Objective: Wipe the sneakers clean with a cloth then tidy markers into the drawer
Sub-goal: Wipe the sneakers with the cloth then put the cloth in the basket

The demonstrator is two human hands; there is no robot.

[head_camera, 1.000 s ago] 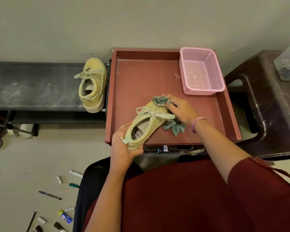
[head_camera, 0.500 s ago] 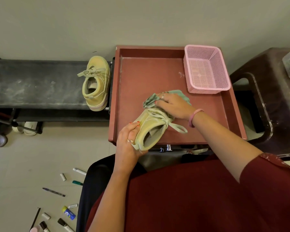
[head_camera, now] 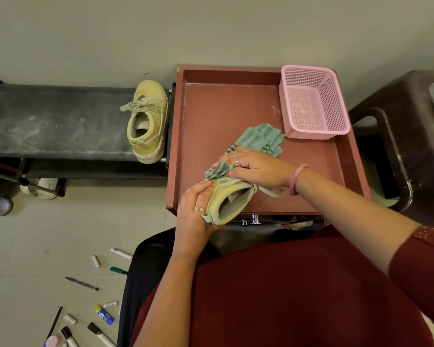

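My left hand (head_camera: pixel 195 211) grips the heel of a yellow-green sneaker (head_camera: pixel 229 202) held over the front edge of the red drawer (head_camera: pixel 346 171). My right hand (head_camera: pixel 257 167) presses a green striped cloth (head_camera: pixel 257 139) against the sneaker's toe, which the hand and cloth hide. A loose lace hangs under my right wrist. The second yellow-green sneaker (head_camera: pixel 148 121) stands on the black bench (head_camera: pixel 60 121) to the left. Several markers and pens (head_camera: pixel 99 294) lie scattered on the floor at lower left.
A pink mesh basket (head_camera: pixel 313 102) sits in the drawer's back right corner. A dark brown plastic stool (head_camera: pixel 409 136) stands at the right with a clear container on it. White sandals (head_camera: pixel 42 187) lie under the bench.
The sneaker has turned onto its side with its opening toward me. My right hand and the cloth moved up over the toe, and the cloth now spreads toward the basket.
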